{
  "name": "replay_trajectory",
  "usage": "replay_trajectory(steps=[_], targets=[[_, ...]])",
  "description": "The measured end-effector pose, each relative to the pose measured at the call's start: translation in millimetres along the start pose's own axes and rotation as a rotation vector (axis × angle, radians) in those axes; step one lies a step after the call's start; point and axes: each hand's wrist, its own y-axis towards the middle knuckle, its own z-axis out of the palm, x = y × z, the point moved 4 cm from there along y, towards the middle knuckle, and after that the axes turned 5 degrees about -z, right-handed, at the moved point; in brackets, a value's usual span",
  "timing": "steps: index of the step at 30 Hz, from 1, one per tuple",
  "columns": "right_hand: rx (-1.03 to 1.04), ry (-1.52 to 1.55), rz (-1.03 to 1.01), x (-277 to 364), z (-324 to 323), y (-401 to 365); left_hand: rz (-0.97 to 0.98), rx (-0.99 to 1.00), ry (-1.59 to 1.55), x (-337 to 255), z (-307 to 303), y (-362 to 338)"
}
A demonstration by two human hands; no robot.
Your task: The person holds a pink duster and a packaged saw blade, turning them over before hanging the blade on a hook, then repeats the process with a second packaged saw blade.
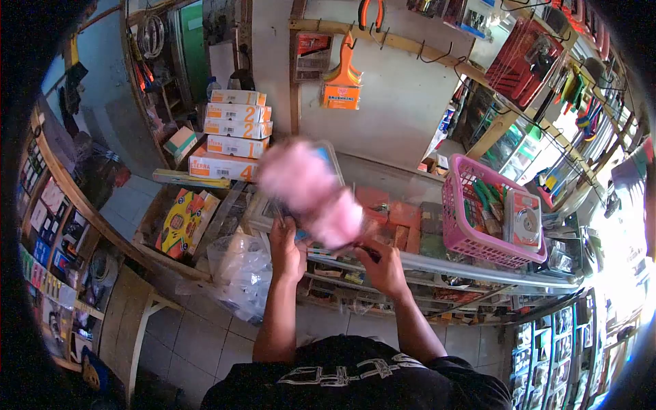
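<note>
Glass-topped counter (465,268) runs across a crowded shop with shelves and hung tools all round. On it stand a stack of white-and-orange boxes (236,130) at far left and a pink basket (459,229) of packaged goods at right, while a clear plastic bag (239,270) slumps below its near edge. Pink fluffy bundle (311,191), motion-blurred, is held up over the near edge between boxes and basket, hiding the goods behind. The left hand (287,249) is closed at its lower left, and the right hand (386,270) has fingers bent at its lower right, its grip too blurred to tell.
</note>
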Motion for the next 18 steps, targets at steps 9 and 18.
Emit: replay_trajectory(steps=[9, 18], targets=[[-0.021, -0.070, 0.042, -6.8, -15.9, -2.3, 0.048, -0.032, -0.077, -7.5, -24.6, 2.2], [0.045, 0.017, -0.055, -29.2, -9.3, -19.5, 0.137, -0.128, -0.126, -17.4, -37.0, 4.3]])
